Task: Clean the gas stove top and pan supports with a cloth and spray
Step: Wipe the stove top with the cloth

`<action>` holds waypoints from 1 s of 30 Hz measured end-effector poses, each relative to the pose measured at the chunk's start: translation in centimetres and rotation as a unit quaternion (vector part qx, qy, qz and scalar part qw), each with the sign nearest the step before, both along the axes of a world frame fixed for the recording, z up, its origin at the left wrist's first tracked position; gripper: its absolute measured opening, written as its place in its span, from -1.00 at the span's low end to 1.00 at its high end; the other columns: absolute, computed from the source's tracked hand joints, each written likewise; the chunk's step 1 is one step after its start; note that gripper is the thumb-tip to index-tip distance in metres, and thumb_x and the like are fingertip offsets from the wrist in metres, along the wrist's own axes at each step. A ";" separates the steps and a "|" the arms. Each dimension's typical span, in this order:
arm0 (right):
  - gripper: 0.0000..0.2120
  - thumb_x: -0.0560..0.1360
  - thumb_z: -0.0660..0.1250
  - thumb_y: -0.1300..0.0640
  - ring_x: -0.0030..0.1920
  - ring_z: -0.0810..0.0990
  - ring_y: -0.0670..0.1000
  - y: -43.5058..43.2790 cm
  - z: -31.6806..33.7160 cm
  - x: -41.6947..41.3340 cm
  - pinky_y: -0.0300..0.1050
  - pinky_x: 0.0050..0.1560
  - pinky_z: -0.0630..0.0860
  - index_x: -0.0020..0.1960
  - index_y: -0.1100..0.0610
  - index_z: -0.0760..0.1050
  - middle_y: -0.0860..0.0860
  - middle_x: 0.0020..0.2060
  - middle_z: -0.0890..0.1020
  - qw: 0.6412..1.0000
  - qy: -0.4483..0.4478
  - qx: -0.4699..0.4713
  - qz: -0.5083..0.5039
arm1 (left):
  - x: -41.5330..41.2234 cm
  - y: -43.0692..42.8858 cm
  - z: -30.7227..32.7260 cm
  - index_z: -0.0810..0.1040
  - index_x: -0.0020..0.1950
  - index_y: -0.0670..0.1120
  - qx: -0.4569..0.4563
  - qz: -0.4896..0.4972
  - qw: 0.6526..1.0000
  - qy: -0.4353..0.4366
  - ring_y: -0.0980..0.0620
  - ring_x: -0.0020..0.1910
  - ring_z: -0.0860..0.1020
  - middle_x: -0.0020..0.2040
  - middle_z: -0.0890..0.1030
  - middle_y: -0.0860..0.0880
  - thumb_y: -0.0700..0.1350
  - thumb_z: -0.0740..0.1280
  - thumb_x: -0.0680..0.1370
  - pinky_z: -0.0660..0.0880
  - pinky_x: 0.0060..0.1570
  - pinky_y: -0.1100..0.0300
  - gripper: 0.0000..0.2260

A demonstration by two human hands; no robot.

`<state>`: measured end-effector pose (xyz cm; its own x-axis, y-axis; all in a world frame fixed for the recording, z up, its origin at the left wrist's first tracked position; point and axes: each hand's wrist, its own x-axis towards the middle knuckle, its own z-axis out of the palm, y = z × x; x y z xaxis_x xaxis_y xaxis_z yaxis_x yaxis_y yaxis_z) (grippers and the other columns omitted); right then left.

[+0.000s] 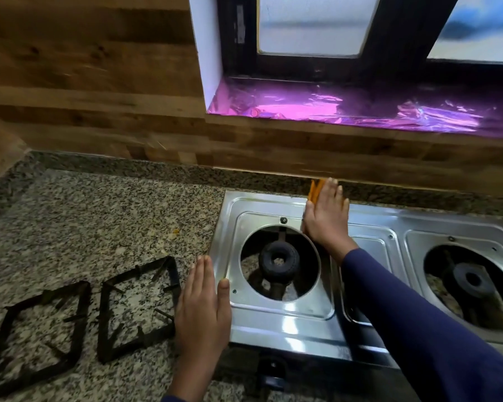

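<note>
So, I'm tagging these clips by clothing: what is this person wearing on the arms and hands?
A long dark blue sleeve covers the right arm down to the wrist. Only a sliver of a matching blue cuff shows on the left arm at the bottom edge. The right hand and left hand are bare, with no gloves.

Two pan supports lie on the counter — left of the stove.

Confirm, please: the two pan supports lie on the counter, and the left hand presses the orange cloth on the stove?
Not quite: the head view shows the right hand pressing the orange cloth on the stove; the rest holds.
</note>
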<state>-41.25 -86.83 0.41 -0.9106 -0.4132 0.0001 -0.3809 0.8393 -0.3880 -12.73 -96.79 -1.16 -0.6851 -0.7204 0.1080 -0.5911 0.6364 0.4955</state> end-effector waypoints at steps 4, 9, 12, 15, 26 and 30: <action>-0.42 0.68 -0.06 -0.03 0.59 -0.10 0.12 -2.8 0.5 0.7 0.04 0.53 -0.20 0.60 0.22 -0.08 0.16 0.60 -0.05 1.000 -0.017 0.005 0.018 | 0.0 0.0 0.1 0.15 0.57 0.00 0.003 -0.004 1.000 -0.002 0.03 0.53 0.20 0.56 0.18 0.04 0.33 -0.25 0.58 0.30 0.36 0.03 -0.31; -0.44 0.67 -0.01 0.01 0.59 -0.10 0.07 -9.7 1.3 5.4 0.02 0.55 -0.20 0.60 0.16 -0.05 0.10 0.60 -0.04 0.979 -0.005 0.008 0.203 | -0.1 0.1 0.4 0.13 0.58 0.03 0.012 -0.006 1.000 -0.003 -0.01 0.50 0.26 0.57 0.16 0.06 0.35 -0.25 0.55 0.37 0.29 -0.01 -0.30; -0.43 0.68 -0.01 0.00 0.59 -0.12 0.05 -12.2 1.6 7.8 0.04 0.56 -0.16 0.61 0.14 -0.09 0.08 0.60 -0.06 0.955 0.000 0.039 0.293 | -0.1 0.2 0.6 0.12 0.58 0.04 0.013 0.000 1.000 -0.007 -0.01 0.49 0.28 0.57 0.16 0.07 0.35 -0.28 0.53 0.37 0.27 -0.01 -0.28; -0.44 0.68 -0.03 -0.02 0.59 -0.12 0.04 -12.2 1.6 7.3 0.02 0.56 -0.13 0.61 0.11 -0.08 0.06 0.60 -0.08 0.942 0.001 0.056 0.331 | -0.1 0.3 0.8 0.15 0.58 0.04 0.009 0.000 1.000 -0.005 -0.04 0.47 0.32 0.57 0.18 0.06 0.35 -0.28 0.52 0.39 0.24 -0.02 -0.27; -0.34 0.67 -0.01 -0.08 0.56 -0.32 0.17 2.4 0.4 -0.9 0.11 0.51 -0.26 0.60 0.13 -0.27 0.20 0.55 -0.30 0.995 -0.002 0.076 0.057 | 0.1 0.1 0.6 0.18 0.57 0.01 0.021 -0.004 1.000 0.021 -0.03 0.48 0.30 0.56 0.19 0.05 0.33 -0.24 0.55 0.39 0.27 -0.02 -0.30; -0.33 0.67 0.00 -0.06 0.57 -0.29 0.17 2.6 0.6 -0.5 0.07 0.53 -0.23 0.59 0.23 -0.24 0.23 0.57 -0.23 0.996 -0.033 0.086 0.017 | 0.2 0.1 0.9 0.19 0.56 0.00 0.064 -0.004 0.995 0.076 -0.05 0.45 0.36 0.54 0.26 0.02 0.44 -0.32 0.48 0.44 0.19 0.00 -0.17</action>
<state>-41.79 -84.22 0.98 -0.8917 -0.4326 -0.1335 -0.3885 0.8825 -0.2651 -12.48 -96.67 -0.27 -0.6744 -0.7290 0.1174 -0.4983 0.5666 0.6562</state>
